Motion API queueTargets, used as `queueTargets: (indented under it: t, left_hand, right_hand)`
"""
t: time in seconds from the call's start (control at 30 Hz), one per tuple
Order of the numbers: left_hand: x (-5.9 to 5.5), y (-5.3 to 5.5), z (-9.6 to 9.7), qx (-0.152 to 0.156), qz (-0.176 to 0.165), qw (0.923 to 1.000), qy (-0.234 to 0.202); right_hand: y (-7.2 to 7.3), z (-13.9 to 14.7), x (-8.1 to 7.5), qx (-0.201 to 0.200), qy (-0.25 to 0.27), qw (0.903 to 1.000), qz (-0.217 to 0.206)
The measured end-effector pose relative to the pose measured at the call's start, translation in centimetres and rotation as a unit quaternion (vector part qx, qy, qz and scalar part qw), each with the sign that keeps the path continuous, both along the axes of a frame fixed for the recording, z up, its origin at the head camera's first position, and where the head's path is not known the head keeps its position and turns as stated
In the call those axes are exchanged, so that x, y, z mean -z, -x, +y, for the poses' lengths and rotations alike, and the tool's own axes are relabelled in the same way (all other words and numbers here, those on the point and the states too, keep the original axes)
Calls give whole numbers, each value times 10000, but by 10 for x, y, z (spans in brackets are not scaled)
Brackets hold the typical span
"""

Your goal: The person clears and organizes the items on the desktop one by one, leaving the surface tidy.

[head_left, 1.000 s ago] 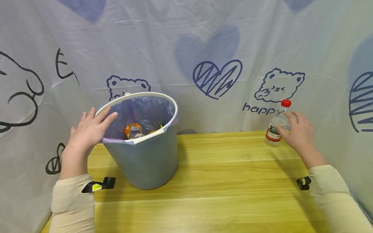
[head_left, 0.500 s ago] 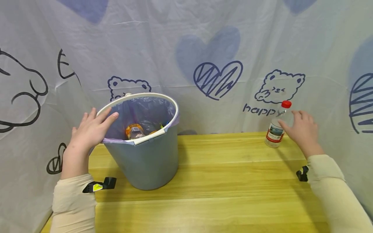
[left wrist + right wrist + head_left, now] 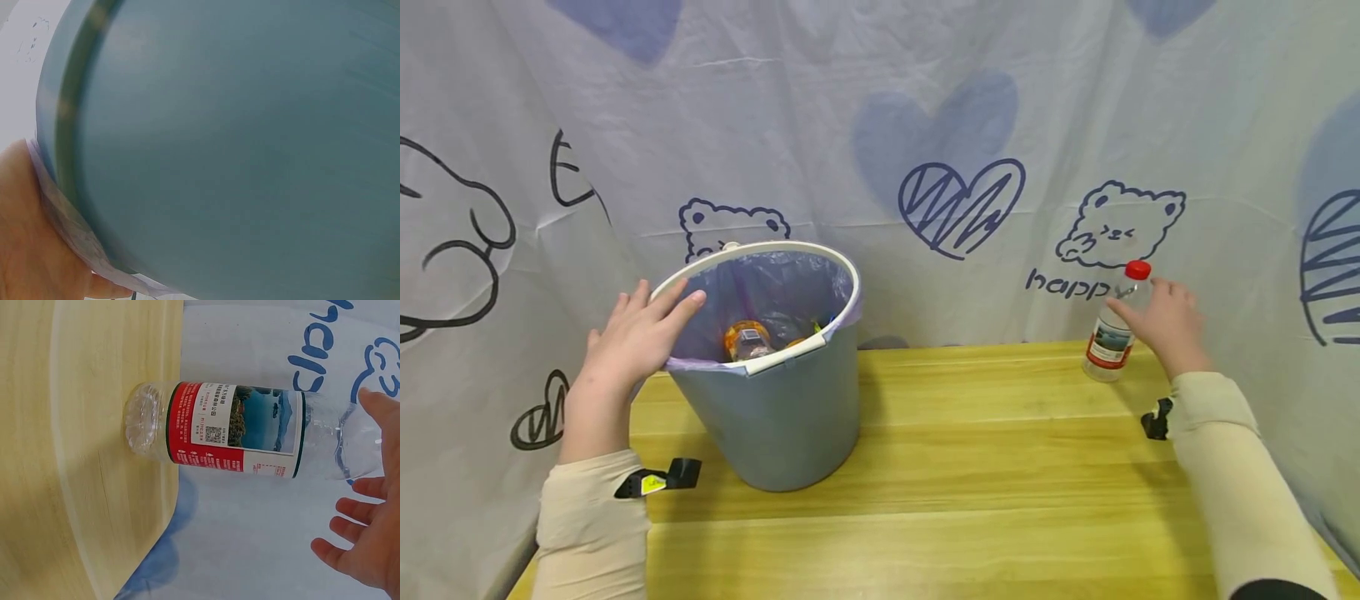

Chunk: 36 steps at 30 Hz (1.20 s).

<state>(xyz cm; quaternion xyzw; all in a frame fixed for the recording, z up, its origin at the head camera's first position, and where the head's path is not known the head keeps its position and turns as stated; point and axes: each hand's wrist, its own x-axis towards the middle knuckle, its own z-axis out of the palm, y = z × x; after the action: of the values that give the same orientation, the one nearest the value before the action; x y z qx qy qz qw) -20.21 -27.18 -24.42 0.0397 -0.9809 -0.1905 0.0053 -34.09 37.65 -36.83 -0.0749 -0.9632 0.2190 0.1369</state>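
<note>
A clear plastic bottle (image 3: 1108, 342) with a red cap stands upright near the back right of the table. Its red and white label (image 3: 212, 422) faces the right wrist camera. My right hand (image 3: 1167, 325) is at the bottle's upper part, thumb on one side and fingers spread on the other; firm contact is not clear. On the left is a grey trash bin (image 3: 775, 417) with a purple liner bag (image 3: 790, 279) and a white rim ring (image 3: 797, 245). My left hand (image 3: 636, 337) rests on the bin's left rim, fingers extended.
An orange-labelled bottle (image 3: 748, 337) lies inside the bin, beside other items partly hidden by the rim. Bin and bottle stand on a yellow wooden table (image 3: 970, 467). A printed curtain (image 3: 955, 108) hangs close behind and at both sides.
My right hand first drew slightly right from the bottle, then came back left towards its neck. The bottle and bin stay in place. My left hand remains on the rim.
</note>
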Motion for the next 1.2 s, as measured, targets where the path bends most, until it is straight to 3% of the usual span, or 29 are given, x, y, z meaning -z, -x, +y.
queueTargets:
  t: [0.37,0.7,1.2]
  left_hand:
    - [0,1,-1,28,-11,10000,-26]
    - [1,1,-1,48,33,10000,-81]
    - [2,2,-1,65,88,9999,-87]
  right_hand:
    - [11,-3,2,-27,74,9999,-137]
    - [6,-14,2,-4,351,9994,-48]
    - [-2,-38,13,-285,-233,9978,546]
